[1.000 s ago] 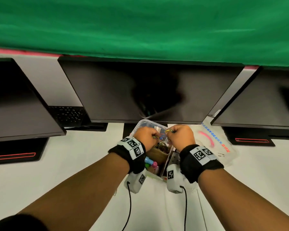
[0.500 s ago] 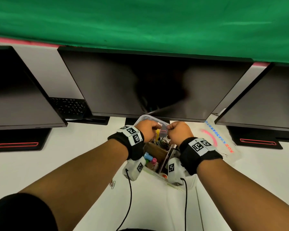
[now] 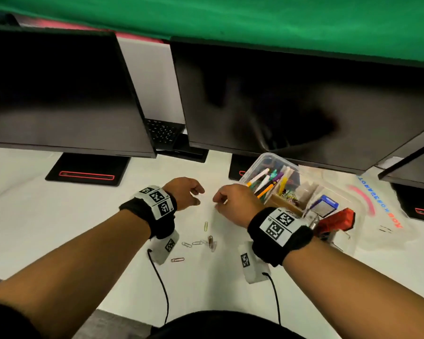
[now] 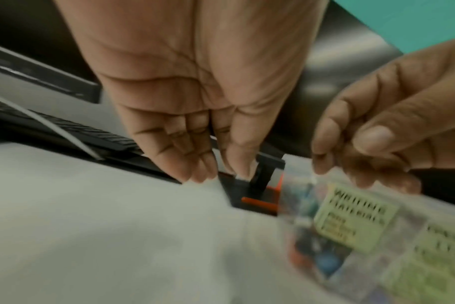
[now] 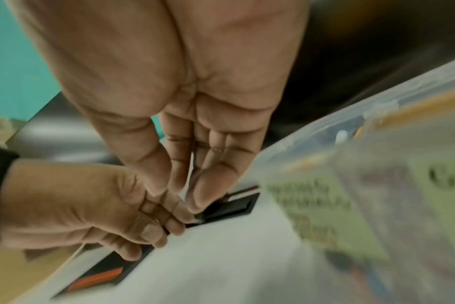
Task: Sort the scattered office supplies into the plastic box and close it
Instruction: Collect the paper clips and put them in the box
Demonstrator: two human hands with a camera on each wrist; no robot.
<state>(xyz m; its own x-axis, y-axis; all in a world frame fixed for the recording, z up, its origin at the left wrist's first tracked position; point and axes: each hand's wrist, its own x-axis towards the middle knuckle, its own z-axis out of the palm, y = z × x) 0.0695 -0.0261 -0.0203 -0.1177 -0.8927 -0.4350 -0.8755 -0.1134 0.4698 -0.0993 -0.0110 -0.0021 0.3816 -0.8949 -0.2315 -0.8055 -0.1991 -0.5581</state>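
Observation:
A clear plastic box (image 3: 260, 165) stands open on the white desk. It holds pens (image 3: 263, 183), a cardboard cell of coloured paper clips (image 3: 288, 195), a small blue carton (image 3: 324, 206) and a red item (image 3: 338, 222). Several loose paper clips (image 3: 206, 226) lie on the desk left of it. My left hand (image 3: 197, 196) and right hand (image 3: 218, 204) hover side by side just beyond those clips. Their fingers are loosely bent and point down. The wrist views show nothing held in the left hand (image 4: 221, 174) or the right hand (image 5: 190, 201). The box wall (image 4: 351, 222) is blurred.
The box's clear lid (image 3: 367, 204), with printed lettering, lies right of the box. Three dark monitors (image 3: 279, 99) overhang the back of the desk on black bases (image 3: 86, 171). A keyboard (image 3: 163, 133) sits behind them. Wrist-camera cables trail toward me.
Both hands have left the box, where they held paper clips, and moved left and down over the desk. The view has swung left and down, bringing the loose clips into sight.

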